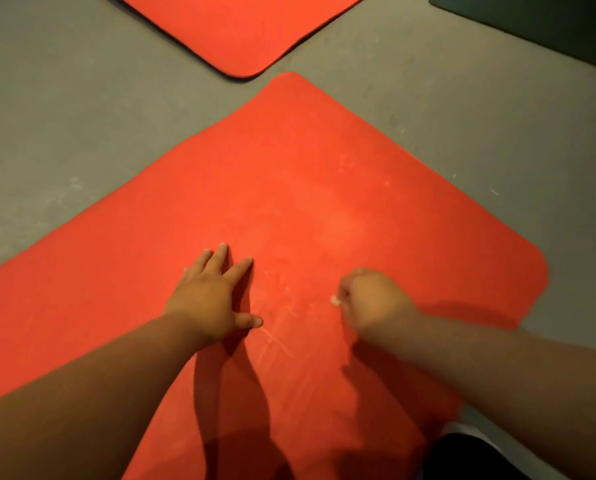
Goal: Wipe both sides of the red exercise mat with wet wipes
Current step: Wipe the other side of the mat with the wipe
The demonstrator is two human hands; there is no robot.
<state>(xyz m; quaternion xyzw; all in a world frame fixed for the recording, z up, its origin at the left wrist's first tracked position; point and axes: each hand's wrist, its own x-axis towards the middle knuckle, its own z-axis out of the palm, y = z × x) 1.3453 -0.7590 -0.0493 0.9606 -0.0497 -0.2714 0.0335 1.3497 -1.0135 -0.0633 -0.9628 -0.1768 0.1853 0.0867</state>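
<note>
The red exercise mat (307,188) lies flat on the grey floor, one corner pointing away from me. My left hand (213,296) rests on it with fingers spread and palm down. To its right, my right hand (372,299) is curled into a fist on the mat, and a small bit of white wet wipe (334,300) shows at its fingertips. Most of the wipe is hidden inside the fist. Pale streaks mark the mat between the two hands.
A second red mat (241,26) lies on the floor beyond the near mat's corner. A dark green mat (546,26) sits at the top right. A dark shape (469,459), maybe my knee or clothing, is at the bottom right. Grey floor (64,116) surrounds the mats.
</note>
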